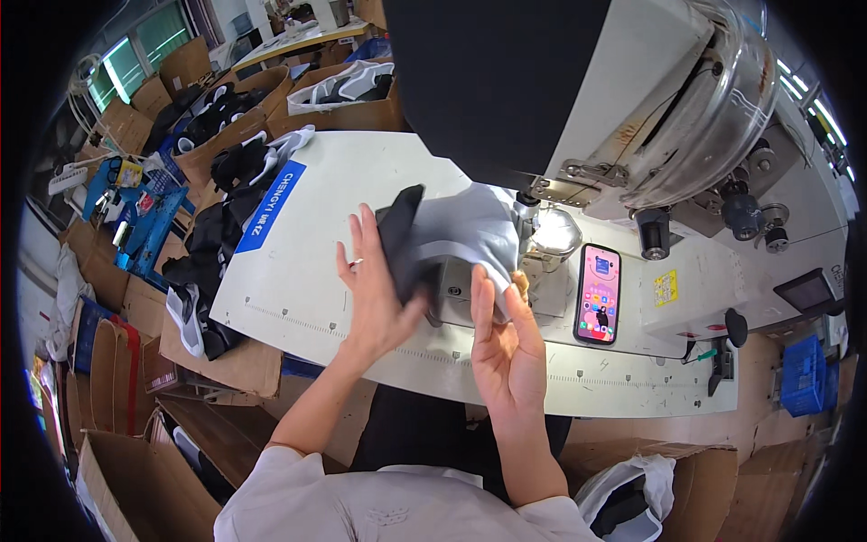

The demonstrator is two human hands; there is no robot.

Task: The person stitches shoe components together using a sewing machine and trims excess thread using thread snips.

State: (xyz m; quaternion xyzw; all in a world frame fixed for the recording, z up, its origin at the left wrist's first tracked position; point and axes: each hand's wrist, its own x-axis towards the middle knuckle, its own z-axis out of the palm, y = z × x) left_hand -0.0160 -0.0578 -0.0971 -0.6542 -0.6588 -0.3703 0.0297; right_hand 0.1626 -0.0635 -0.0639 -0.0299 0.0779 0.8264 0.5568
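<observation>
A grey-and-black fabric piece (465, 221) lies curved over the small metal bed (454, 291) of a sewing machine, its far right part close under the needle area. My right hand (510, 348) pinches the near right edge of the grey cloth between thumb and fingers. My left hand (375, 294), with a ring on one finger, is beside the black part at the left. Its fingers are stretched and apart against the cloth, and its thumb side is smeared by motion. A lit lamp (554, 232) shines right of the fabric.
The sewing machine's head (650, 99) overhangs the white table (334, 235). A phone with a lit screen (598, 294) lies right of my right hand. Black and white fabric pieces (212, 239) are heaped along the table's left side. Cardboard boxes (144, 479) and a blue crate (803, 375) stand around.
</observation>
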